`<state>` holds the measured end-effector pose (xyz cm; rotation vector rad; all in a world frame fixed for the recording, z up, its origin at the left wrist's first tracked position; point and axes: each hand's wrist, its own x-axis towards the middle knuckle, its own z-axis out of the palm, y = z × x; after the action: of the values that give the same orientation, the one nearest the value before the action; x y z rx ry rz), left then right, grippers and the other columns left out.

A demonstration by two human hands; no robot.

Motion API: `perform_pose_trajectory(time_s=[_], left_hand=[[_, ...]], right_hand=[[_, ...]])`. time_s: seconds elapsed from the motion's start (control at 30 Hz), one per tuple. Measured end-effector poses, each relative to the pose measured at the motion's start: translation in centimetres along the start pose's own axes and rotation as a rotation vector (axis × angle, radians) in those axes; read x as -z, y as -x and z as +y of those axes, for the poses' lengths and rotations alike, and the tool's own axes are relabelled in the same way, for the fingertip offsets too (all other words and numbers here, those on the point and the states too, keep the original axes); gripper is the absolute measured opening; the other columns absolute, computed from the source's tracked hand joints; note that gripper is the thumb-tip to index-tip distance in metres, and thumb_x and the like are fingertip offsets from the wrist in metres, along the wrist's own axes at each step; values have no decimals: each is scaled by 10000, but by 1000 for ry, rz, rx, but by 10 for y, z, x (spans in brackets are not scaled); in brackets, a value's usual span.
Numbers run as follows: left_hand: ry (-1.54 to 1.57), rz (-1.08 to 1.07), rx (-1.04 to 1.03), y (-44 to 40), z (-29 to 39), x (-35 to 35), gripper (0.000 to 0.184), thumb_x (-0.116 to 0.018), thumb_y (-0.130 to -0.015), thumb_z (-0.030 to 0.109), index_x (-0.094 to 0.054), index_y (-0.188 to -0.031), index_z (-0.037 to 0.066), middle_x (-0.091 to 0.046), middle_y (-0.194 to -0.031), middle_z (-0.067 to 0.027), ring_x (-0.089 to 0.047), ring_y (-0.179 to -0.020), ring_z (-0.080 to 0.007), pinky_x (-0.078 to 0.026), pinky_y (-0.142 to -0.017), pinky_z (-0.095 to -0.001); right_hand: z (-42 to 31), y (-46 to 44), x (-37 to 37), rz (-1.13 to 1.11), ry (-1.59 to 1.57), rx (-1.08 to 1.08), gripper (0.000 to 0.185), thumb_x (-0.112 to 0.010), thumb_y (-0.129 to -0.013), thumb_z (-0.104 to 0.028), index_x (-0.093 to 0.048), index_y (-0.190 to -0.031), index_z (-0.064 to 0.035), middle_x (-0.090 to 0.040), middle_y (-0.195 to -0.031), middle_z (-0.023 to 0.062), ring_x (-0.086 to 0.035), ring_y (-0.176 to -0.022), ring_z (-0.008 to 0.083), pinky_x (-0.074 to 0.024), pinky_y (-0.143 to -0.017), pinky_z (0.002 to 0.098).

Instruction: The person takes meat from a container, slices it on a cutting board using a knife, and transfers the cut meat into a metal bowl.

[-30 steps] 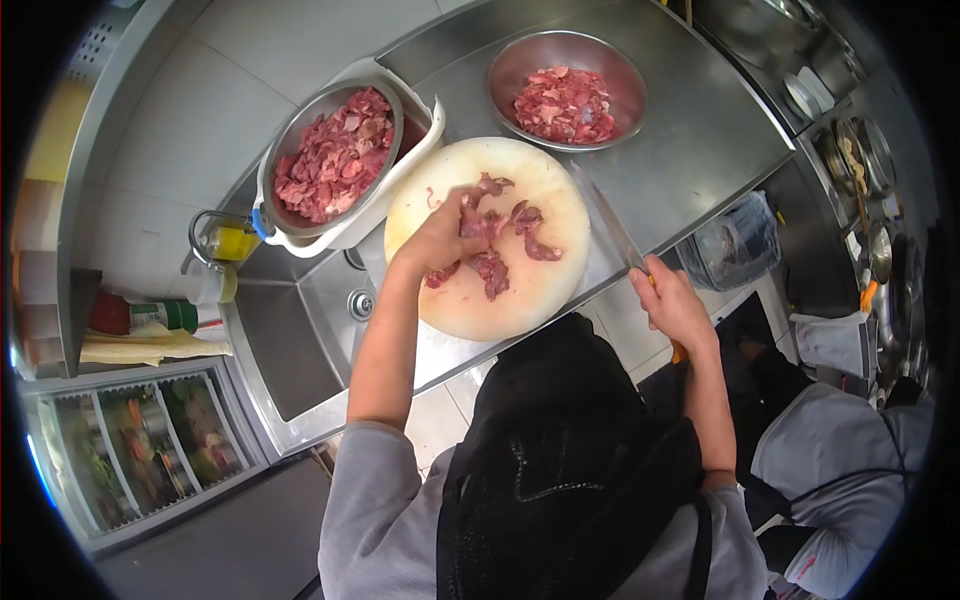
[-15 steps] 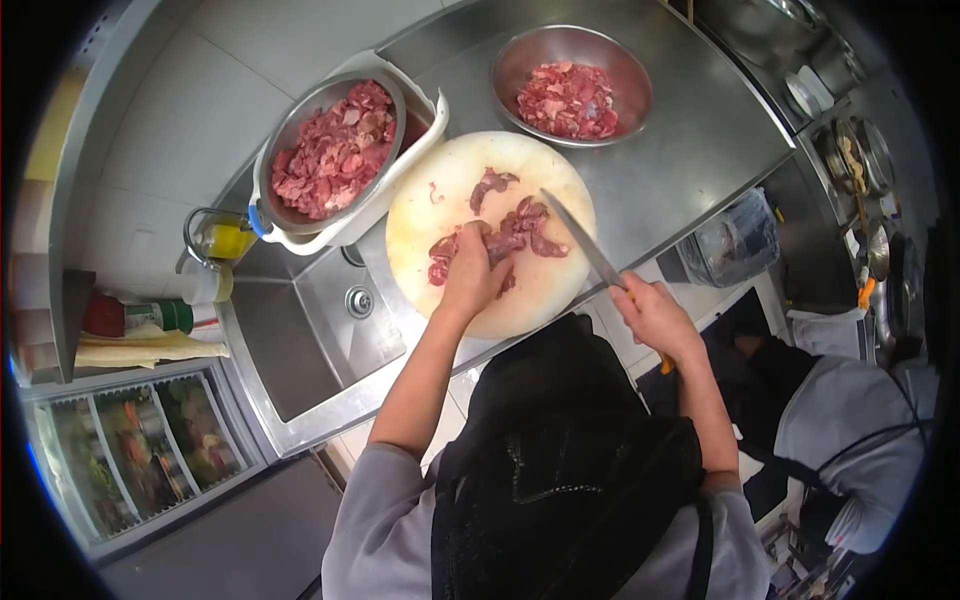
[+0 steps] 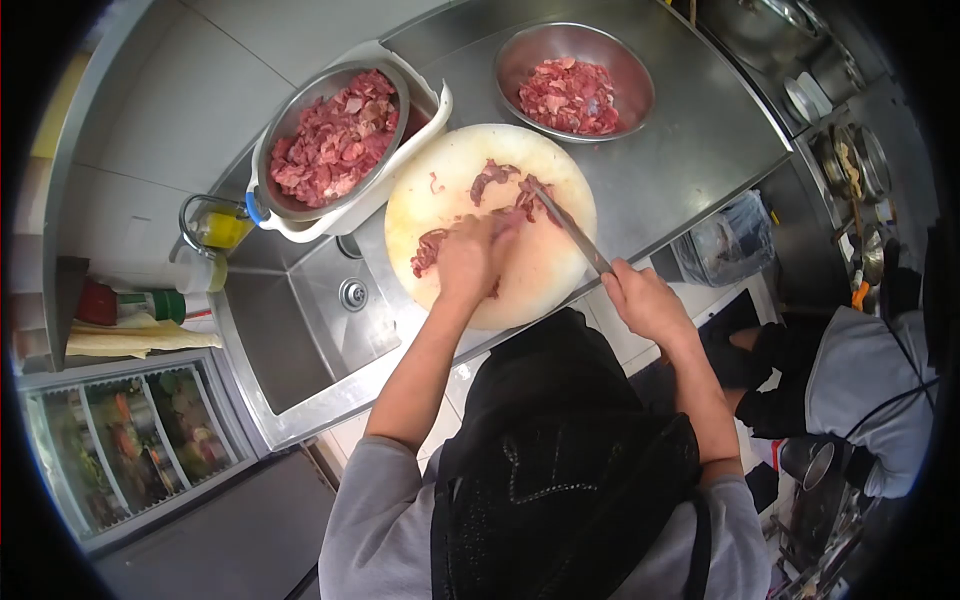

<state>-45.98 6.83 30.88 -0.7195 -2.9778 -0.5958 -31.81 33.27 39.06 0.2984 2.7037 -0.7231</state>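
On the round white cutting board (image 3: 550, 275) lie several pieces of raw meat (image 3: 492, 178). My left hand (image 3: 470, 258) is on the meat at the middle of the board; its fingers are blurred and partly hidden. My right hand (image 3: 645, 300) is closed round the handle of a knife (image 3: 572, 228). The blade points up and left across the board, its tip at the upper right end of the meat. A smaller lump of meat (image 3: 428, 252) shows left of my left hand.
A metal bowl of cut meat (image 3: 335, 140) rests in a white tub (image 3: 425, 125). Another metal bowl (image 3: 630, 75) with meat stands behind the board. A sink (image 3: 300, 330) lies left. A person (image 3: 865, 370) is at the right, near a plastic-lined bin (image 3: 735, 245).
The knife tip has come down onto the meat, and its blade is now tilted differently. My left hand has shifted slightly, with its fingers further over the meat. The person at right has moved.
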Motion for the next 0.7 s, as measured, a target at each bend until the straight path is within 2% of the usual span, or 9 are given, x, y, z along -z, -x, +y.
perform_pose_trajectory(time_s=[0.03, 0.07, 0.17, 0.2, 0.27, 0.37, 0.53, 0.63, 0.7], left_hand=[[-141, -31, -95, 3, 2, -14, 425, -778, -977, 393, -718, -1303, 128, -701, -1127, -178, -712, -1016, -408, -557, -910, -535], [-10, -44, -77, 17, 4, -24, 544, -821, -938, 356, -645, -1396, 122, -662, -1227, -178, -673, -1078, -415, -526, -971, -552], [109, -24, -94, 35, -5, -3, 624, -857, -900, 296, -591, -1436, 121, -620, -1308, -184, -662, -1107, -403, -532, -957, -531], [111, -28, -92, 37, -3, -1, 624, -857, -900, 296, -591, -1436, 121, -620, -1308, -184, -662, -1107, -403, -532, -957, -531], [318, 302, -56, 37, -1, 2, 531, -856, -896, 230, -638, -1362, 99, -646, -1283, -159, -669, -1097, -386, -541, -949, -505], [306, 42, -149, 34, 4, -17, 410, -835, -909, 190, -692, -1272, 63, -686, -1226, -134, -675, -1117, -371, -554, -939, -472], [257, 156, -205, 47, -4, -23, 306, -783, -941, 104, -723, -1236, 52, -715, -1274, -117, -702, -1139, -365, -574, -983, -457], [279, 174, -246, 52, -12, -13, 425, -812, -934, 98, -680, -1337, 77, -703, -1303, -142, -692, -1188, -360, -571, -1002, -451], [513, 53, 69, 58, -9, -4, 598, -836, -924, 99, -578, -1462, 55, -694, -1315, -183, -686, -1215, -365, -567, -1030, -438]], right_hand=[[0, 1, 2, 13, -14, 17, 300, -540, -1136, -324, -621, -1153, -36, -745, -960, 307, -712, -950, 559, -555, -874, 660], [2, 4, 4, 9, -5, 22, 300, -540, -1136, -324, -621, -1153, -36, -745, -960, 307, -712, -950, 559, -555, -874, 660], [5, 7, 8, 73, -23, 23, 291, -547, -1135, -325, -615, -1146, -42, -742, -926, 299, -709, -919, 559, -557, -851, 659], [5, 10, 9, 69, 1, 13, 292, -549, -1134, -325, -616, -1138, -41, -743, -918, 296, -711, -911, 555, -561, -837, 656], [3, 10, 9, 69, 29, 7, 293, -552, -1133, -325, -617, -1130, -40, -744, -911, 294, -714, -903, 551, -565, -823, 652], [-7, 2, -7, 40, 79, 98, 288, -555, -1130, -322, -630, -1124, -43, -750, -899, 281, -727, -898, 536, -578, -808, 644], [-2, -13, -21, -62, 177, 166, 276, -549, -1127, -304, -642, -1124, -44, -763, -910, 272, -748, -917, 521, -579, -859, 654], [-3, -11, -16, -10, 164, 142, 274, -550, -1127, -300, -639, -1120, -41, -760, -904, 279, -743, -907, 529, -574, -856, 658], [-1, -7, -13, 7, 138, 106, 271, -552, -1127, -298, -637, -1118, -41, -757, -896, 282, -740, -902, 532, -573, -847, 659]])
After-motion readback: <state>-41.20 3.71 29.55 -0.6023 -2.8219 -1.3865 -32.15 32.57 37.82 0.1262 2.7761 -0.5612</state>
